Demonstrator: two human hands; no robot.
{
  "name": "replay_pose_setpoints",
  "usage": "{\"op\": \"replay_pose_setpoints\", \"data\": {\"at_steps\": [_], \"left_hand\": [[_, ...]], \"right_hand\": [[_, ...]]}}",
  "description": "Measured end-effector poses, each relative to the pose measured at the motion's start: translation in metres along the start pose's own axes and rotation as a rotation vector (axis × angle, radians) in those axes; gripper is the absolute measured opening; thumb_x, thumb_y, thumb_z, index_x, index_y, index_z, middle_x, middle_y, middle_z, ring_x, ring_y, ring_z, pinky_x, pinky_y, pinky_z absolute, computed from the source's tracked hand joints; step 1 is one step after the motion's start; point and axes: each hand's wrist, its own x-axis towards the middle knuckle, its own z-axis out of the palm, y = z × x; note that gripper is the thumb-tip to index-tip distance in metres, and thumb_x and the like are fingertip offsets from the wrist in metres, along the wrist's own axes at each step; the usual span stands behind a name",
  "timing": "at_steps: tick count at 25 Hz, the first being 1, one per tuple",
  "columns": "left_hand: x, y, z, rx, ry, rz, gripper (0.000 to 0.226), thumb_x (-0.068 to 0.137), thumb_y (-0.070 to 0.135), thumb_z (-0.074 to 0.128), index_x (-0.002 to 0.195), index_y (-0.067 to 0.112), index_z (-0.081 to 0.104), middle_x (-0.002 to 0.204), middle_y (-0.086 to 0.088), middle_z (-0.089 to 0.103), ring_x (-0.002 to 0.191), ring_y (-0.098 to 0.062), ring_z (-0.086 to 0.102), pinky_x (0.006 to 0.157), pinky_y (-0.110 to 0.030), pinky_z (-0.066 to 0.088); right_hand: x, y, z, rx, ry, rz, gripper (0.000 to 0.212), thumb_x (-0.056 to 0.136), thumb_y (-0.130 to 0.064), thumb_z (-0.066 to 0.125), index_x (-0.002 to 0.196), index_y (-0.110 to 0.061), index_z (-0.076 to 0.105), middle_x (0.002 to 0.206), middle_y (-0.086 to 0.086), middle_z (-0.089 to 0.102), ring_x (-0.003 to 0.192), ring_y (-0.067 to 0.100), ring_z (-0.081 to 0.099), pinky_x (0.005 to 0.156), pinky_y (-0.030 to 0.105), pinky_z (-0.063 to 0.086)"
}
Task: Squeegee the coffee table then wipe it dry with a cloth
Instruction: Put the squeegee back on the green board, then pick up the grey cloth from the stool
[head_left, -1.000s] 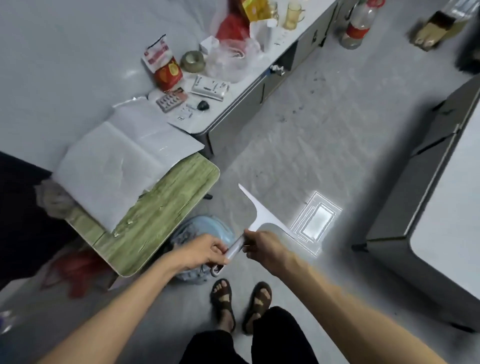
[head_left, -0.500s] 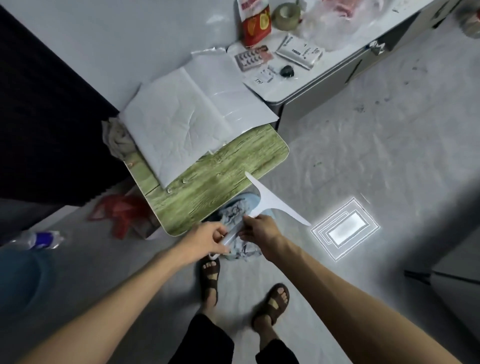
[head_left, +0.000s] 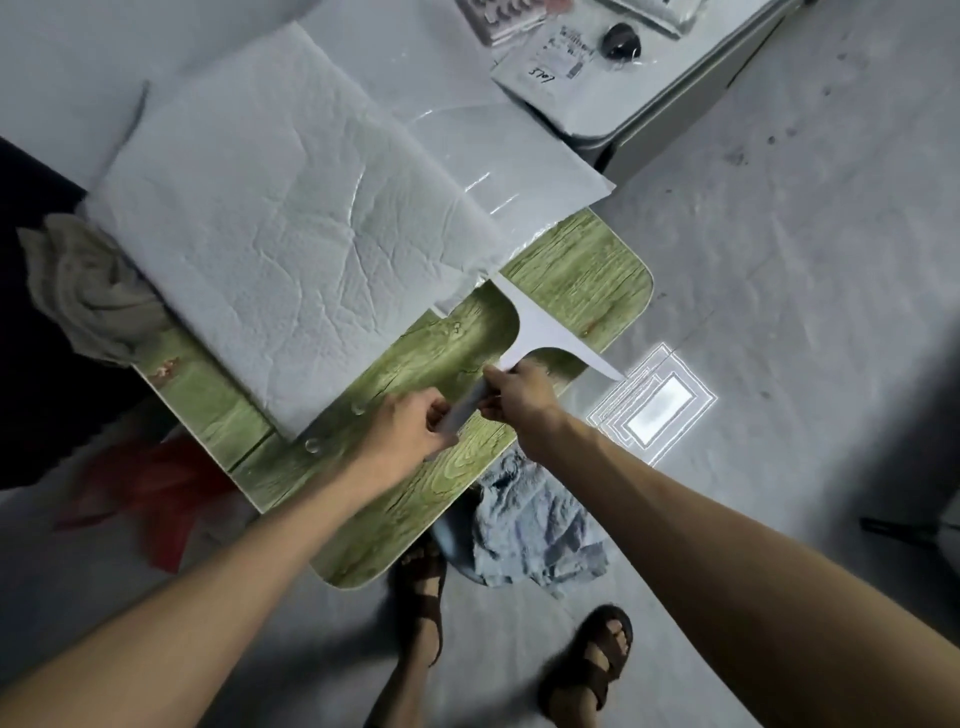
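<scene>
A white T-shaped squeegee (head_left: 540, 332) is held over the green wood-grain coffee table (head_left: 415, 364), its blade slanting across the table's right end. My left hand (head_left: 410, 428) grips the low end of the handle and my right hand (head_left: 519, 397) grips it just above. A few water drops (head_left: 312, 445) sit on the green top near the left hand. A crumpled blue cloth (head_left: 530, 525) lies on the floor by the table's near edge. A beige cloth (head_left: 88, 291) is bunched at the table's left end.
A large white padded sheet (head_left: 291, 223) with a plastic sleeve covers most of the tabletop. A white cabinet (head_left: 623, 119) with small items stands at the back right. Something red (head_left: 150, 483) lies on the floor at left. My sandalled feet (head_left: 587, 665) stand below.
The view has closed in on the table. Both hands have carried the squeegee from above the floor and blue cloth to over the green tabletop.
</scene>
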Motion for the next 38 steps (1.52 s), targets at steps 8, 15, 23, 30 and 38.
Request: {"op": "replay_pose_setpoints", "data": {"at_steps": [8, 15, 23, 30, 38], "left_hand": [[0.023, -0.032, 0.005, 0.325, 0.000, 0.045, 0.027, 0.082, 0.029, 0.072, 0.100, 0.014, 0.060, 0.093, -0.009, 0.069, 0.077, -0.025, 0.064, 0.067, -0.039, 0.056], [0.008, 0.015, 0.031, 0.244, -0.009, 0.270, 0.030, 0.090, 0.010, 0.061, 0.117, 0.015, 0.049, 0.122, -0.007, 0.053, 0.071, -0.001, 0.048, 0.058, -0.016, 0.049], [0.010, 0.036, 0.090, 0.286, -0.381, 0.271, 0.037, 0.085, 0.023, 0.067, 0.117, 0.027, 0.047, 0.101, 0.003, 0.063, 0.083, -0.014, 0.064, 0.074, -0.036, 0.057], [-0.011, 0.111, 0.101, 0.691, -0.397, 0.625, 0.095, 0.070, 0.044, 0.079, 0.146, 0.019, 0.027, 0.150, -0.002, 0.038, 0.138, -0.021, 0.035, 0.115, -0.034, 0.027], [-0.108, 0.362, 0.103, 0.758, -0.455, 0.657, 0.063, 0.054, 0.068, 0.078, 0.099, 0.024, 0.067, 0.094, 0.002, 0.071, 0.088, -0.023, 0.065, 0.074, -0.032, 0.050]], "right_hand": [[0.010, 0.019, -0.002, -0.040, -0.062, -0.089, 0.014, 0.096, -0.016, 0.058, 0.100, -0.002, 0.059, 0.079, 0.011, 0.064, 0.063, 0.020, 0.063, 0.061, 0.030, 0.055], [-0.010, 0.136, -0.126, -0.763, 0.186, 0.081, 0.046, 0.087, -0.028, 0.069, 0.129, -0.011, 0.057, 0.123, 0.009, 0.065, 0.105, 0.026, 0.063, 0.086, 0.032, 0.048], [0.031, 0.206, -0.124, -0.678, 0.193, 0.097, 0.035, 0.068, -0.052, 0.078, 0.065, -0.022, 0.061, 0.077, 0.003, 0.065, 0.083, 0.028, 0.062, 0.070, 0.034, 0.044], [-0.067, 0.139, -0.186, -0.779, 0.096, -0.256, 0.031, 0.068, -0.033, 0.069, 0.094, -0.026, 0.054, 0.089, 0.012, 0.069, 0.086, 0.035, 0.061, 0.069, 0.039, 0.050], [-0.264, 0.039, -0.390, -0.872, 0.306, -0.474, 0.042, 0.069, -0.033, 0.073, 0.109, -0.026, 0.062, 0.104, 0.002, 0.066, 0.098, 0.026, 0.060, 0.077, 0.037, 0.051]]}}
